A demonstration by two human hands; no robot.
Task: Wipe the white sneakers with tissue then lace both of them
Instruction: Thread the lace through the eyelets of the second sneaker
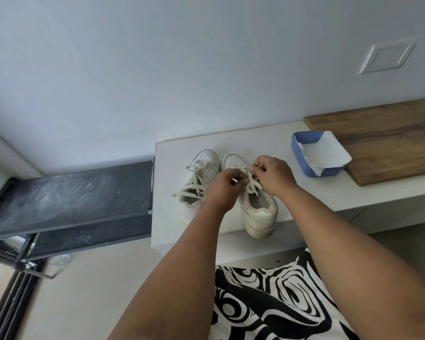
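Both hands, left hand (223, 186) and right hand (273, 174), pinch the right sneaker's (258, 207) lace (252, 186); a slipped end could miss its eyelet.

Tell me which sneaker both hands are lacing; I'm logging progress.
The right-hand sneaker, nearer the blue tissue box: the left hand and right hand pinch its laces. The left-hand sneaker lies untouched.

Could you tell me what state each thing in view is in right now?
Left sneaker: upright on the white counter, laced, lace ends loose.
Right sneaker: upright, lacing under way.
Right sneaker's lace: pinched by both hands.
Left hand: pinching the lace.
Right hand: pinching the lace.
Blue tissue box: open, tissue sticking out.
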